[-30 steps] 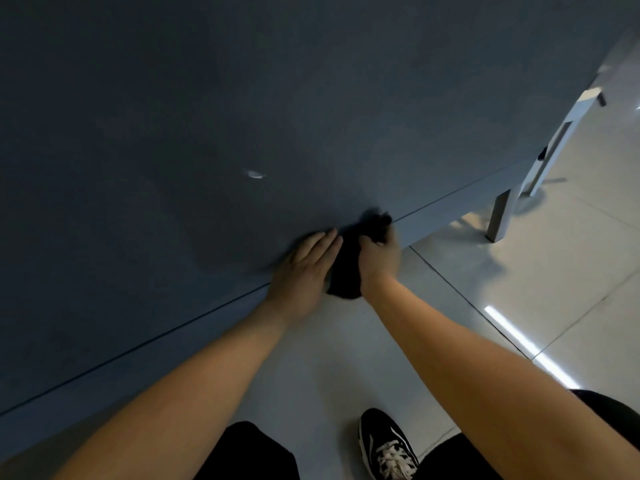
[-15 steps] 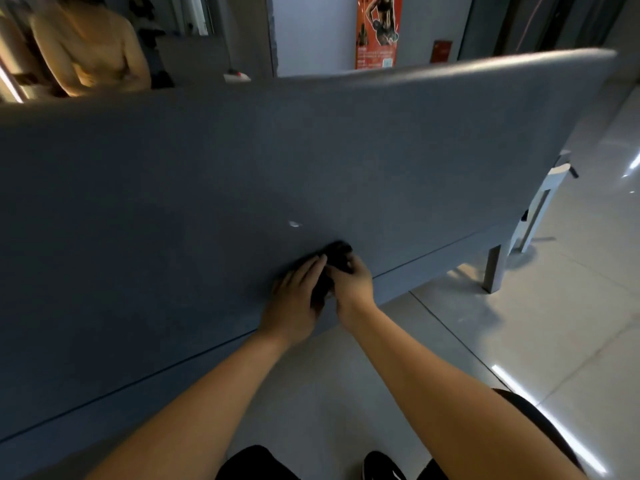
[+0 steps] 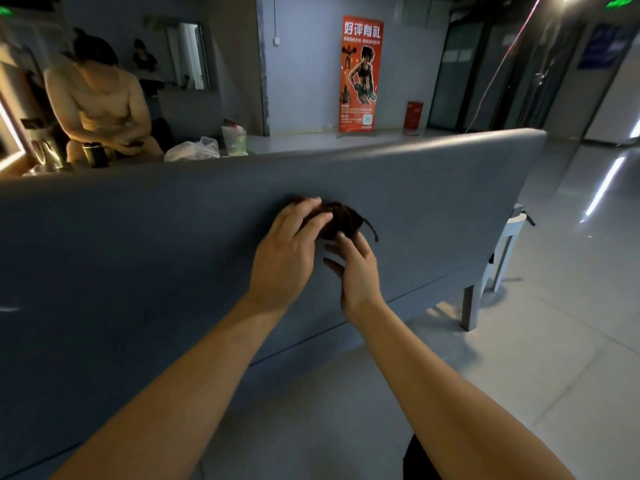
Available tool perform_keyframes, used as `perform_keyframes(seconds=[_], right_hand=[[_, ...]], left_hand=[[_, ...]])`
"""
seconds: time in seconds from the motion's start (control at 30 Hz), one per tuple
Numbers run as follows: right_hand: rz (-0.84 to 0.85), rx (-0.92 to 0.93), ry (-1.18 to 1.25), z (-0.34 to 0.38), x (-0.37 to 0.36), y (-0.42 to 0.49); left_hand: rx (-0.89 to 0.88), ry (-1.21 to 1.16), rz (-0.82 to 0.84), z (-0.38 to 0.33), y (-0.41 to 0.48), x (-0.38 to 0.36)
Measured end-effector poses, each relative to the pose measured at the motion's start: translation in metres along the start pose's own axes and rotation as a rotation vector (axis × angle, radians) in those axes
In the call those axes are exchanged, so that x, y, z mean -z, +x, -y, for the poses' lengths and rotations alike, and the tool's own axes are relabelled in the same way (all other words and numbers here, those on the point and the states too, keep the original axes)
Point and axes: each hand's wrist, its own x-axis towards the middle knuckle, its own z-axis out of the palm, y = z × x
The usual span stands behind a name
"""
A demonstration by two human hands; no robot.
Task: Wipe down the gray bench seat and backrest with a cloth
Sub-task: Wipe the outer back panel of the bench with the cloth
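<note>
Pressing down on the dark, bunched-up cloth [image 3: 337,221], the left hand [image 3: 287,251] is laid over the upper part of the wad with its fingers spread and only slightly bent. Nothing is pinched, so the grip is a flat, pushing one. The right hand [image 3: 358,271] is set just below and to the right, its fingers straight and fanned, with the tips touching the cloth's lower edge. The cloth is held against the upper middle of the broad gray upholstered backrest [image 3: 433,188], a little below its rounded top edge, and a loose strand hangs out to the right. The seat is not seen from here.

The step in hand is judged to be a wiping pass over the backrest. It would be done best with the cloth opened flatter, so that more fabric is brought against the surface, and with the dangling strand tucked under. Even pressure should be applied through both palms. Long, overlapping strokes should be carried along the panel to its far right end, then down toward the seam above the gray bench leg [image 3: 469,306] on the tiled floor [image 3: 519,375].
</note>
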Motion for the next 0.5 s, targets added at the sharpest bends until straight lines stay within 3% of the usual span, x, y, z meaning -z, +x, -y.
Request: perform_keyframes(seconds=[0.13, 0.27, 0.33, 0.4, 0.5], right_hand=[[0.072, -0.021, 0.079, 0.016, -0.028, 0.015], [-0.001, -0.12, -0.147, -0.007, -0.038, 0.023], [-0.035, -0.231, -0.143, -0.024, -0.032, 0.017], [-0.09, -0.268, -0.078, -0.031, -0.022, 0.011], [-0.259, -0.219, -0.085, -0.03, -0.012, 0.013]], left_hand=[[-0.073, 0.105, 0.166, 0.018, 0.007, -0.003], [0.045, 0.004, 0.416, 0.029, -0.025, -0.018], [0.03, -0.032, 0.515, 0.035, -0.037, -0.016], [-0.005, -0.049, 0.452, 0.036, -0.04, -0.002], [-0.117, 0.135, 0.134, 0.031, -0.021, 0.022]])
